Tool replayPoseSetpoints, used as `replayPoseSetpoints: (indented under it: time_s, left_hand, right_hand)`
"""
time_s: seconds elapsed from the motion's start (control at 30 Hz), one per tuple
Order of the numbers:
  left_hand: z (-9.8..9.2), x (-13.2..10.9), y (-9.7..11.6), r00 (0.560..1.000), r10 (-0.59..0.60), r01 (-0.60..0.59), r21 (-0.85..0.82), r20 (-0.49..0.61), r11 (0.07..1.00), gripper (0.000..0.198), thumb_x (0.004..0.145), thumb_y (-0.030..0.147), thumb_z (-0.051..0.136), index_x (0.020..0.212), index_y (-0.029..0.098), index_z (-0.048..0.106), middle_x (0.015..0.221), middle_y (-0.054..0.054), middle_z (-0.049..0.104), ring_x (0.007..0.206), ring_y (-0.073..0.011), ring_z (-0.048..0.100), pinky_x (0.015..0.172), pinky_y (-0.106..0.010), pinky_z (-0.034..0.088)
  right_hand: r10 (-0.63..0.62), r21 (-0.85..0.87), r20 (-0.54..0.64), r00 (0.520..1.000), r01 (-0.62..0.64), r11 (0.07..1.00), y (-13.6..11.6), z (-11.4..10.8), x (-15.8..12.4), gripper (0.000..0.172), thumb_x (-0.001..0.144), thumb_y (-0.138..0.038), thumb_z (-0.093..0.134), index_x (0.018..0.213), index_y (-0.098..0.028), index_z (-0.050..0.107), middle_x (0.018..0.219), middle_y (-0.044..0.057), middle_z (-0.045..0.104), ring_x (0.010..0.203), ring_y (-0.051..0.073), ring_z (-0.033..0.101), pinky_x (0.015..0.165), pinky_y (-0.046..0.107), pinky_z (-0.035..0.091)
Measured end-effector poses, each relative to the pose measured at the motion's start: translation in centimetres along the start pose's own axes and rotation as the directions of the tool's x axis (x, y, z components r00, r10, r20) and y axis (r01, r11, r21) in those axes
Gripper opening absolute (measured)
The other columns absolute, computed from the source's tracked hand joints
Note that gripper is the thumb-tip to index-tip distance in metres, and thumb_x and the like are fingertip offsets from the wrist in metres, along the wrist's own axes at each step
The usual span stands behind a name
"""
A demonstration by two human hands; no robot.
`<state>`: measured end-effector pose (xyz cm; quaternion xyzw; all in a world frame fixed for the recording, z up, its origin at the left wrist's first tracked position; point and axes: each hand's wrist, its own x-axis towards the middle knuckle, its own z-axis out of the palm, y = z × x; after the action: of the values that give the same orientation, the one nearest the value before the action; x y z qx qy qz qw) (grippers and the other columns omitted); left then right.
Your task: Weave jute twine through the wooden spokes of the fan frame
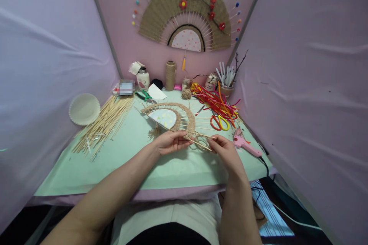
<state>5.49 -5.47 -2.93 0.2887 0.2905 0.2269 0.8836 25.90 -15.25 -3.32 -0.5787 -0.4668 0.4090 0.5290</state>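
A small half-round fan of thin wooden sticks, woven with jute twine [191,116], lies tilted on the table in front of me. Its inner half-disc [163,117] is pale with yellowish spots. My left hand [173,142] grips the fan's near edge, thumb on top and fingers curled below. At the ends of the nearest sticks [202,144], my right hand [222,147] is closed in a pinch, apparently on the loose jute twine, which loops between both hands. Its fingertips partly hide the exact grip. A twine tassel [155,132] hangs behind my left wrist.
Wooden sticks [105,122] and a white plate [84,109] lie left. Scissors [220,122], red pipe cleaners [211,101] and a pink glue gun [246,143] are right. Behind stand a twine spool [170,75] and jar [143,79]; a large decorated fan [161,11] hangs above.
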Motion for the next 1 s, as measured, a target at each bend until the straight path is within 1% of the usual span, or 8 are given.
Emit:
replayPoseSetpoints:
  time_s: [0.2,0.3,0.43,0.57,0.67,0.77,0.87,1.0]
  left_hand:
    - [0.0,0.0,0.1,1.0,0.004,-0.004,0.001,-0.03,1.0,0.015,0.087,0.008,0.052,0.092,0.003,0.065,0.084,-0.016,0.073,0.072,-0.0166,0.071,0.07,-0.023,0.058]
    - [0.2,-0.1,0.0,0.999,-0.002,0.002,-0.001,-0.034,1.0,0.016,0.087,0.007,0.051,0.093,0.003,0.065,0.082,-0.015,0.073,0.072,-0.0168,0.071,0.069,-0.023,0.058]
    - [0.3,-0.2,-0.1,0.999,-0.009,0.009,0.005,-0.038,1.0,0.015,0.088,0.008,0.051,0.09,0.003,0.065,0.082,-0.016,0.073,0.072,-0.0169,0.072,0.068,-0.022,0.058]
    - [0.3,-0.1,-0.1,0.999,-0.015,0.016,0.011,-0.038,1.0,0.014,0.087,0.008,0.052,0.089,0.004,0.065,0.084,-0.016,0.073,0.073,-0.0168,0.072,0.068,-0.021,0.058]
    - [0.3,-0.1,-0.1,0.999,-0.027,0.027,0.004,-0.047,1.0,0.015,0.087,0.007,0.051,0.09,0.003,0.065,0.082,-0.016,0.073,0.071,-0.0164,0.071,0.067,-0.021,0.058]
    - [0.5,-0.3,0.1,0.997,-0.029,0.028,-0.01,-0.066,1.0,0.016,0.087,0.007,0.049,0.088,0.003,0.064,0.08,-0.016,0.073,0.067,-0.0158,0.071,0.065,-0.021,0.057]
    - [0.6,-0.4,0.3,0.997,-0.027,0.026,-0.02,-0.076,0.999,0.014,0.086,0.006,0.049,0.085,0.005,0.063,0.076,-0.015,0.072,0.064,-0.0155,0.07,0.062,-0.021,0.057]
    - [0.9,-0.5,0.2,0.996,-0.025,0.023,-0.031,-0.09,0.999,0.012,0.084,0.009,0.049,0.083,0.008,0.061,0.071,-0.011,0.071,0.059,-0.0146,0.068,0.056,-0.021,0.054]
  right_hand:
    - [-0.055,-0.174,0.036,0.998,0.06,0.983,-1.9,-1.0,-1.6,0.027,0.077,-0.043,0.065,0.075,-0.017,0.063,0.065,0.001,0.057,0.059,0.013,0.048,0.056,0.026,0.037]
    - [-0.135,-0.168,-0.055,0.989,0.124,0.978,-1.9,-0.8,-1.6,0.026,0.077,-0.043,0.066,0.077,-0.017,0.064,0.066,0.001,0.058,0.061,0.014,0.049,0.057,0.026,0.038]
    - [-0.25,-0.137,-0.23,0.941,0.223,0.965,-1.0,-0.2,-0.7,0.022,0.077,-0.04,0.067,0.077,-0.018,0.063,0.068,0.0,0.057,0.063,0.014,0.048,0.059,0.026,0.038]
    - [-0.142,0.046,-0.236,0.961,0.157,0.986,0.0,0.1,0.2,0.023,0.076,-0.041,0.069,0.074,-0.019,0.062,0.062,-0.002,0.052,0.059,0.012,0.044,0.056,0.025,0.035]
    - [0.022,0.274,-0.1,0.995,0.007,0.962,0.5,-0.3,0.4,0.028,0.071,-0.044,0.071,0.072,-0.018,0.061,0.061,-0.002,0.052,0.055,0.011,0.044,0.053,0.024,0.034]
    - [0.104,0.388,-0.007,0.995,-0.093,0.917,0.5,-0.5,0.4,0.029,0.066,-0.042,0.076,0.072,-0.018,0.062,0.06,-0.002,0.051,0.05,0.009,0.039,0.049,0.023,0.03]
    - [0.096,0.375,-0.028,0.995,-0.079,0.924,0.5,-0.4,0.5,0.027,0.062,-0.036,0.078,0.074,-0.017,0.063,0.059,-0.004,0.049,0.049,0.007,0.036,0.049,0.022,0.03]
    - [0.047,0.154,-0.131,0.99,-0.027,0.988,0.6,1.0,0.8,0.024,0.067,-0.037,0.073,0.076,-0.017,0.064,0.061,-0.001,0.055,0.052,0.01,0.041,0.051,0.024,0.032]
